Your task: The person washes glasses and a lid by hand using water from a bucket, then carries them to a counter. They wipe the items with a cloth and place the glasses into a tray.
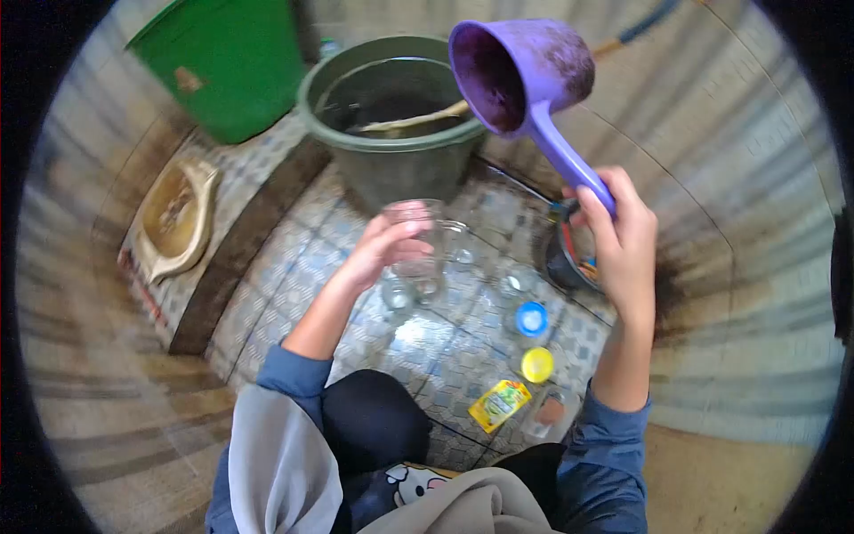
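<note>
My right hand (621,236) is wrapped round the handle of a purple water dipper (551,67). The dipper is raised and tilted, its mouth facing left beside the rim of a dark green bucket (405,169). Low in front of the bucket, my left hand (396,240) grips a clear glass jar (429,254). More clear glassware stands on the tiles close to it, including a glass mug (457,242) and a glass (397,292). Part of the held jar is hidden by my fingers.
On the floor are a blue lid (531,319), a yellow lid (537,365), a yellow sachet (500,405) and a clear tray (553,414) with a brownish block. A black pail (569,258) stands right. Left are a squat toilet (178,218) and a green bin (222,71).
</note>
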The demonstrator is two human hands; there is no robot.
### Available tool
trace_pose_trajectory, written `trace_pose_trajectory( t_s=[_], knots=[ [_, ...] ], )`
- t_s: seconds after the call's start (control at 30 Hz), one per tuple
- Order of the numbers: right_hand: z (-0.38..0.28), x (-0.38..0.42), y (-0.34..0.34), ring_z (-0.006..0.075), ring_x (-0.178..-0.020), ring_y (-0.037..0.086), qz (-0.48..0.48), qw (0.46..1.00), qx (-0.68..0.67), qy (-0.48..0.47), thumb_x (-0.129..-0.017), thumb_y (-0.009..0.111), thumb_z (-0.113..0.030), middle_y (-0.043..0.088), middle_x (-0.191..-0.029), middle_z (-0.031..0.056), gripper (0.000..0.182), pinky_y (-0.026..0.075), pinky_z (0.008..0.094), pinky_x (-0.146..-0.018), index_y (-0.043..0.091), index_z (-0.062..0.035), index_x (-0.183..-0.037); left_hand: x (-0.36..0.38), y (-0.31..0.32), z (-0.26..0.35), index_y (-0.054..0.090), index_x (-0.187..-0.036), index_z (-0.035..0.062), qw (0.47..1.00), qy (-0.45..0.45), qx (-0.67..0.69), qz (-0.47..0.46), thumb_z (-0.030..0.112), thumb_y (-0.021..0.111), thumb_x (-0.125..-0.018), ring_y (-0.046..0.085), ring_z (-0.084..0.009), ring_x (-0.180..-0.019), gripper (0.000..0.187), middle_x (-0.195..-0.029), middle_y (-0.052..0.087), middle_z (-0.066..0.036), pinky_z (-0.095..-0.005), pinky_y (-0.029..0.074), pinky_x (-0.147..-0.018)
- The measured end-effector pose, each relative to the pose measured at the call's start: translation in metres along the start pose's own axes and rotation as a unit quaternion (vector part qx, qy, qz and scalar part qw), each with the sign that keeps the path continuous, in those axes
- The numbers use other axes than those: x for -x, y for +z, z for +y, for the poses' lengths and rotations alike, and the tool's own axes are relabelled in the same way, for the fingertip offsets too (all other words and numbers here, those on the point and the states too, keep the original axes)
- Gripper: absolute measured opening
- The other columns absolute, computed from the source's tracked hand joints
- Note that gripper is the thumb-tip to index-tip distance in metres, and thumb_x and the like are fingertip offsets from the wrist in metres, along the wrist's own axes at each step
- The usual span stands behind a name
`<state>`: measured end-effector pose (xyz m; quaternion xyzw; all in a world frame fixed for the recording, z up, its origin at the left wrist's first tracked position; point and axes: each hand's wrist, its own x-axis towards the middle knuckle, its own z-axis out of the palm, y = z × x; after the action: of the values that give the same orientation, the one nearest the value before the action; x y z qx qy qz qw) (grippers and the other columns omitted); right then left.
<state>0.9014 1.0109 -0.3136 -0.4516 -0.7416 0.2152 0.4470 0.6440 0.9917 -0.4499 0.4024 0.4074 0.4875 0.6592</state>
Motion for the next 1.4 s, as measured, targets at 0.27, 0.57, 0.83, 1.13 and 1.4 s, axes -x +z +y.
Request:
trace_pose_trajectory(
  t_s=[0.27, 0.57, 0.83, 1.13, 1.4],
  knots=[
    [-0.006, -0.1, 0.186, 0.0375, -0.076, 0.056, -0.118, 0.922, 0.364, -0.052, -0.078, 0.051, -0.024, 0.059, -0.078, 0.0193, 0.02, 0.044, 0.0455, -0.065, 0.055, -0.0069, -0.087, 0.117, -0.215, -0.099, 0.034, -0.111, 0.0016, 0.735, 0.135, -0.251, 0.616, 0.025, 0.079, -0.052, 0.047, -0.0234, -0.1, 0.078, -0.105, 0.051, -0.012, -0.0326, 0.036, -0.085],
    [-0.003, -0.175, 0.271, 0.0344, -0.087, 0.056, -0.323, 0.814, 0.477, 0.069, -0.065, 0.051, -0.022, 0.058, -0.09, 0.0226, 0.033, 0.044, 0.0391, -0.075, 0.061, 0.0006, -0.087, 0.205, -0.302, -0.184, 0.04, -0.109, 0.0084, 0.61, -0.01, -0.28, 0.741, 0.028, 0.079, -0.047, 0.048, -0.028, -0.099, 0.076, -0.105, 0.05, -0.013, -0.0363, 0.038, -0.084],
    [0.015, -0.181, 0.258, 0.0344, -0.084, 0.056, -0.25, 0.853, 0.458, 0.022, -0.069, 0.057, -0.035, 0.059, -0.085, 0.0204, 0.039, 0.043, 0.0393, -0.072, 0.061, 0.0011, -0.083, 0.203, -0.301, -0.195, 0.041, -0.108, 0.0048, 0.602, -0.039, -0.329, 0.727, 0.026, 0.079, -0.046, 0.047, -0.028, -0.098, 0.076, -0.105, 0.047, -0.014, -0.0367, 0.038, -0.084],
    [0.024, -0.153, 0.145, 0.004, -0.041, 0.032, -0.044, 0.954, -0.174, 0.238, -0.075, 0.06, -0.027, 0.044, -0.054, -0.0071, 0.024, 0.029, 0.0195, -0.044, 0.06, -0.0033, -0.072, 0.211, -0.33, -0.243, 0.037, -0.118, 0.0038, 0.584, -0.015, -0.353, 0.731, 0.03, 0.08, -0.047, 0.04, -0.0298, -0.108, 0.087, -0.117, 0.041, -0.017, -0.0364, 0.032, -0.091],
    [-0.001, -0.07, 0.001, 0.0018, -0.038, 0.032, -0.006, 0.916, -0.319, 0.244, -0.083, 0.049, -0.021, 0.045, -0.055, -0.006, 0.02, 0.033, 0.0179, -0.041, 0.054, -0.0026, -0.077, 0.018, -0.129, -0.041, 0.043, -0.113, 0.0041, 0.621, 0.385, -0.486, 0.481, 0.011, 0.064, -0.065, 0.03, -0.0298, -0.117, 0.052, -0.124, 0.034, -0.015, -0.0396, 0.024, -0.096]
  ],
)
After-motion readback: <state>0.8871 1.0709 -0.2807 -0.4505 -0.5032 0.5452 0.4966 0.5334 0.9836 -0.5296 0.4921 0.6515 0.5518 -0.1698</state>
